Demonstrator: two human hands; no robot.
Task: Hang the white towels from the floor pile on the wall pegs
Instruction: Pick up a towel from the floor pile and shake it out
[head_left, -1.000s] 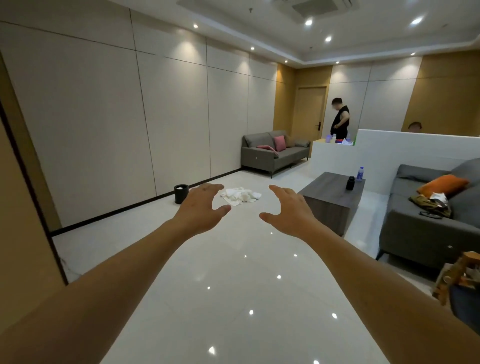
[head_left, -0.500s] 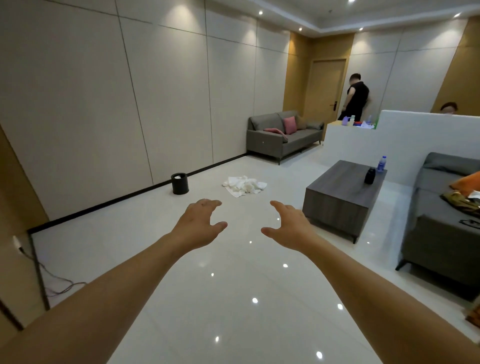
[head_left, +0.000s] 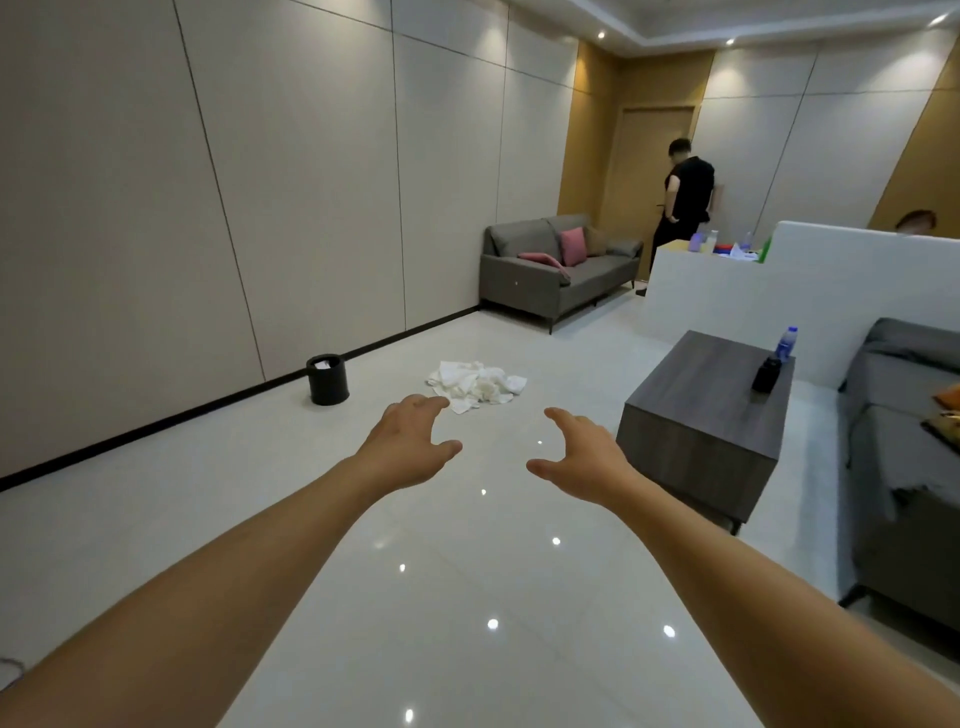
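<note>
A crumpled pile of white towels (head_left: 477, 385) lies on the glossy white floor ahead of me, some way out from the left wall. Both my arms stretch forward above the floor. My left hand (head_left: 408, 447) and my right hand (head_left: 582, 460) hover side by side with fingers spread and loosely bent, holding nothing. They are short of the pile and not touching it. No wall pegs show on the beige panelled wall (head_left: 208, 208) in this view.
A small black bin (head_left: 327, 379) stands by the left wall near the pile. A grey coffee table (head_left: 706, 410) with a bottle and a black object sits to the right, beside a grey sofa (head_left: 904, 467). Another sofa (head_left: 556, 270) and a standing person (head_left: 683, 208) are at the far end.
I have moved forward along the floor: the towel pile, bin and coffee table are nearer and larger. Both hands keep the same spread, empty pose.
</note>
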